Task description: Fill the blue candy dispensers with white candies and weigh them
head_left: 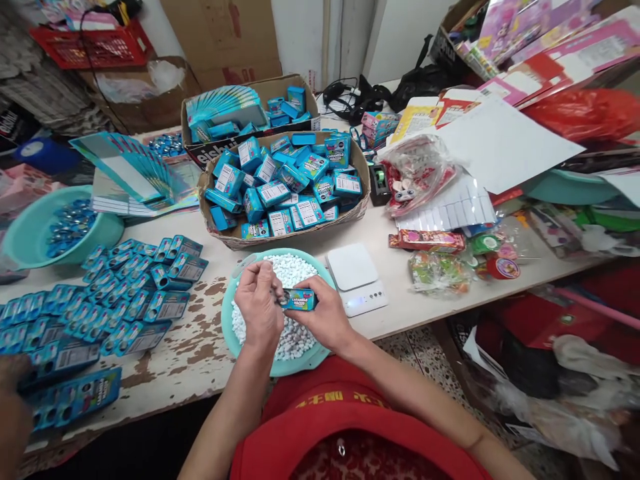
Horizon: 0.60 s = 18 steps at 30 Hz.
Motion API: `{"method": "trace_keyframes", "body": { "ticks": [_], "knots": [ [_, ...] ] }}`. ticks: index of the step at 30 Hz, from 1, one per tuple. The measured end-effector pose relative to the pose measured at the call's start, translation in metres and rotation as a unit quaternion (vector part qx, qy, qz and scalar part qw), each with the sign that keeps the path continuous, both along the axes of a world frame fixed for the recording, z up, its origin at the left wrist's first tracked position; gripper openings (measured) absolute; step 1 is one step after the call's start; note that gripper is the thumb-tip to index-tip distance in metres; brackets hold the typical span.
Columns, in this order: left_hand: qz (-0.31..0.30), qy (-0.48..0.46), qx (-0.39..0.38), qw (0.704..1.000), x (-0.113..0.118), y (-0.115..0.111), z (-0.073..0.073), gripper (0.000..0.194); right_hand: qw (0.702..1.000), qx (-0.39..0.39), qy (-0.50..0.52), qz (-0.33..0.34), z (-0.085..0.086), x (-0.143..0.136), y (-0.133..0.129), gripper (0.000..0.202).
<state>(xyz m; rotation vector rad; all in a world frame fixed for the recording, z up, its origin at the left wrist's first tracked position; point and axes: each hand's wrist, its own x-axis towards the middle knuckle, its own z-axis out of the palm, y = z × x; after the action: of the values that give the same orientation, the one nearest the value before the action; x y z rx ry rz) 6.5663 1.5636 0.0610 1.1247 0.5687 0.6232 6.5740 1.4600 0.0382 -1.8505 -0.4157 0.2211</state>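
Over a teal basin (227, 333) of small white candies, my right hand (327, 313) grips a small blue candy box (303, 299) lying on its side. The box's left end faces my left hand (260, 300), whose fingers are pinched together at that end. Something small and dark shows between those fingertips, too blurred to name. Just right of the basin sits a white scale (354, 270). Behind the basin stands a cardboard tray (280, 237) piled with similar blue boxes.
Rows of blue boxes (135, 287) stand on the table's left side, near another person's hand (13, 387). A teal bowl (107, 230) holds shiny blue pieces. Bagged sweets (440, 272) and a white sheet (505, 143) lie at the right.
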Motion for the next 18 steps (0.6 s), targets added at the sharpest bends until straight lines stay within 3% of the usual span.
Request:
{"method": "trace_keyframes", "body": {
  "ticks": [3, 8, 18],
  "knots": [
    [0.009, -0.026, -0.004, 1.0, 0.001, -0.001, 0.004, 0.02, 1.0, 0.027, -0.001, -0.003, 0.0, 0.0, -0.002, 0.028],
    [0.011, -0.014, -0.037, 0.999, 0.004, -0.002, -0.002, 0.022, 0.998, 0.034, 0.037, -0.025, -0.011, -0.001, -0.002, 0.028],
    [-0.008, -0.001, 0.004, 1.0, 0.004, -0.001, -0.005, 0.019, 0.998, 0.037, 0.053, -0.02, -0.013, 0.003, 0.002, 0.028]
  ]
}}
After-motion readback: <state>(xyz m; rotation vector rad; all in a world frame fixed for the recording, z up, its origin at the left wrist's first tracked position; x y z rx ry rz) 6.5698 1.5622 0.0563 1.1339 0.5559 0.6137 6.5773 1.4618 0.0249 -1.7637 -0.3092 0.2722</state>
